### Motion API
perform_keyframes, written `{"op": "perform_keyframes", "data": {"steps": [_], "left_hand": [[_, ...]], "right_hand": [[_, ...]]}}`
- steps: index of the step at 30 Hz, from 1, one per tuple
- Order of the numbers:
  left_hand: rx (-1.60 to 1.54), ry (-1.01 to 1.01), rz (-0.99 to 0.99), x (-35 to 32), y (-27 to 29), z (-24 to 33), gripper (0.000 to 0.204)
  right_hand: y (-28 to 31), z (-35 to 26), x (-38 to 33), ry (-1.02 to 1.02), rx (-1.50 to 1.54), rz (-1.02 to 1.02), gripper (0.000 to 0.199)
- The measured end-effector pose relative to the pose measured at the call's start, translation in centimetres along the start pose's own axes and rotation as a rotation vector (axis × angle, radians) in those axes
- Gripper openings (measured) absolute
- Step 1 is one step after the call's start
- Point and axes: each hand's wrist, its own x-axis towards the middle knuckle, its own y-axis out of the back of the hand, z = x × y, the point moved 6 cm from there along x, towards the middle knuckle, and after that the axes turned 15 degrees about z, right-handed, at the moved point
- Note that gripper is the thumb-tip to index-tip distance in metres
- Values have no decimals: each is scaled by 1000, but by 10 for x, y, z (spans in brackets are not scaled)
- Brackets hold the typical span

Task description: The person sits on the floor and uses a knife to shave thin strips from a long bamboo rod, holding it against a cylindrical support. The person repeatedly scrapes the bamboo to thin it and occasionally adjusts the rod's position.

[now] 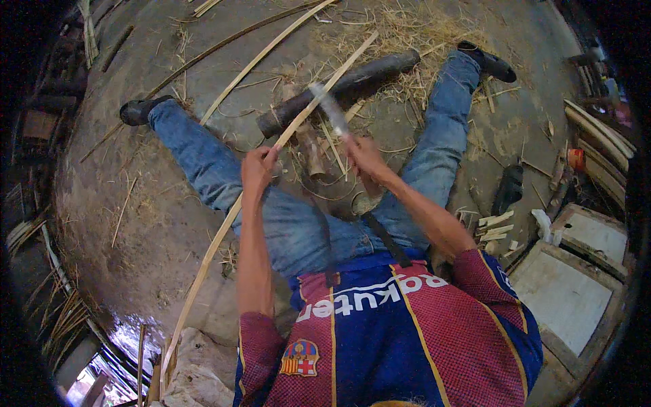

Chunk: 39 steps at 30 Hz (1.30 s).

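One long pale bamboo strip (pixel 224 224) is closed in our left hand (pixel 258 169), our right hand (pixel 363 159) gripping the grey-bladed knife (pixel 330 108) partway along it, shavings littering the floor (pixel 135 224), most length seemingly unshaved.

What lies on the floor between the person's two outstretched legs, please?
In the head view, a dark round log lies across the gap, with straw and bamboo shavings around it; the long bamboo strip crosses over it.

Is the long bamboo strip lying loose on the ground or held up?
Held up: the left hand grips the bamboo strip mid-length, and the knife in the right hand crosses it.
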Motion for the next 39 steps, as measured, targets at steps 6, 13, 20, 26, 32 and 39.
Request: {"op": "perform_keyframes", "data": {"steps": [6,13,20,26,32,39], "left_hand": [[-346,-122,53,3,-9,49,40],[70,-324,161,4,-41,37,43],[172,-119,86,-34,-4,30,41],[39,-61,166,-39,0,15,35],[-11,-21,101,-36,4,26,34],[-123,-43,97,-40,5,24,36]], "right_hand": [[63,-56,5,715,-195,579,37],[81,-43,53,458,-783,444,42],[63,-8,67,357,-686,395,57],[-12,-35,-28,661,-641,125,67],[15,-31,7,297,-602,193,69],[43,-8,57,699,-716,230,71]]}}
